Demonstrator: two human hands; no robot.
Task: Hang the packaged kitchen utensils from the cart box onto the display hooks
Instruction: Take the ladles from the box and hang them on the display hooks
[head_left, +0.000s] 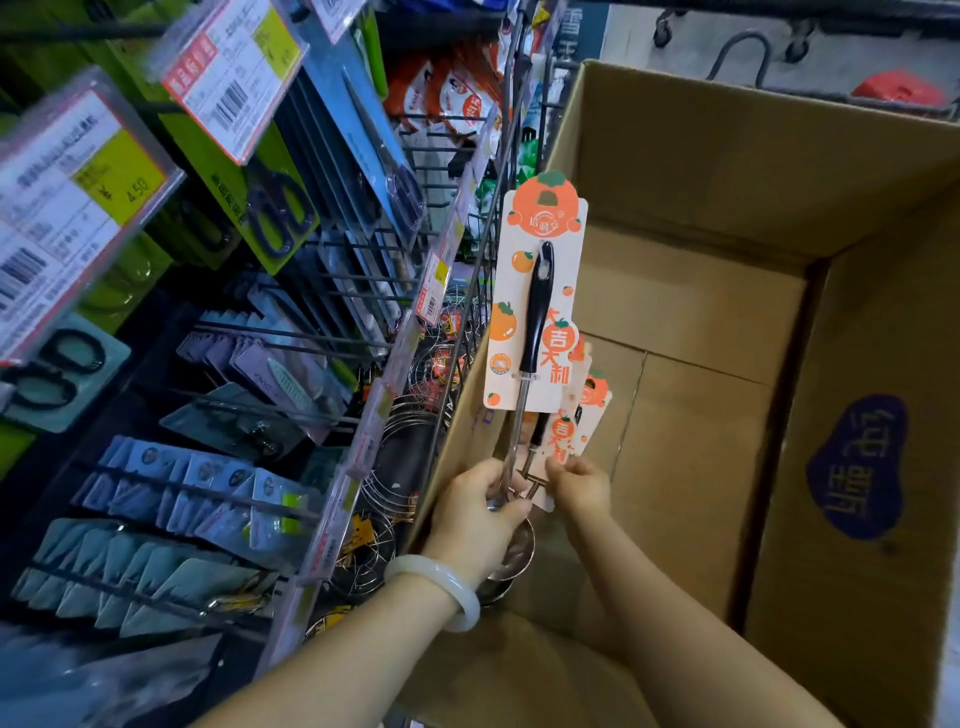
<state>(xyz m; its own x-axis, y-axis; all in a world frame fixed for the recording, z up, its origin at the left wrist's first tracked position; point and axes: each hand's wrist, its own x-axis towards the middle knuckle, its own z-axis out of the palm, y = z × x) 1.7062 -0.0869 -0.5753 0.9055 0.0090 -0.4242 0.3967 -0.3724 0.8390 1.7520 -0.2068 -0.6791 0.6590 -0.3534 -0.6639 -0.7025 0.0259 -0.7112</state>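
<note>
A packaged ladle with a black handle, a steel shaft and a white card printed with orange fruit stands upright over the left side of the cardboard cart box. My left hand grips its steel shaft just above the bowl. My right hand pinches the lower edge of a second packaged utensil with the same orange card, which sits behind and lower, inside the box. The display hooks with hanging packages fill the left.
Price tags hang at the ends of the hooks. Wire racks are stacked low beside the box's left wall. A wire grid panel rises between shelf and box. A cart frame stands behind the box.
</note>
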